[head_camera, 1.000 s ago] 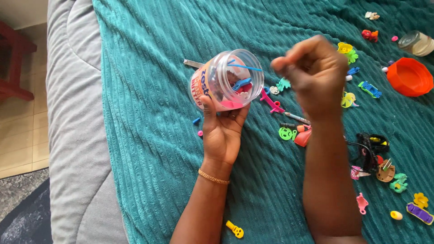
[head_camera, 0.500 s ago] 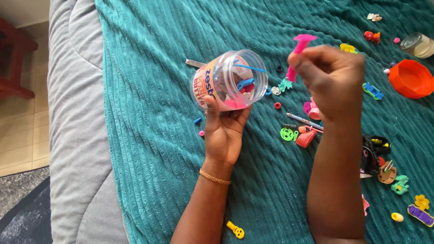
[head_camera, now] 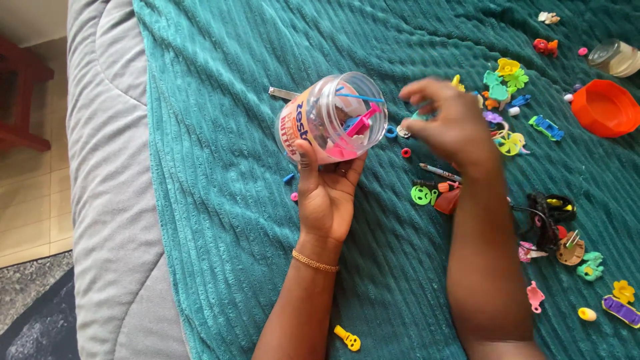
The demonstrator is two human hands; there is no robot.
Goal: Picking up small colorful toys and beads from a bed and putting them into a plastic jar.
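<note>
Left hand (head_camera: 328, 193) gripping clear jar (head_camera: 337, 117); right hand (head_camera: 448, 123) loosely spread, empty, over scattered small toys (head_camera: 507, 100)

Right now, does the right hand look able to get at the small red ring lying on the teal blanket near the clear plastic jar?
Probably yes. The right hand hovers empty just beside the small red ring, which lies alone on bare teal blanket, with nothing covering it.
</note>
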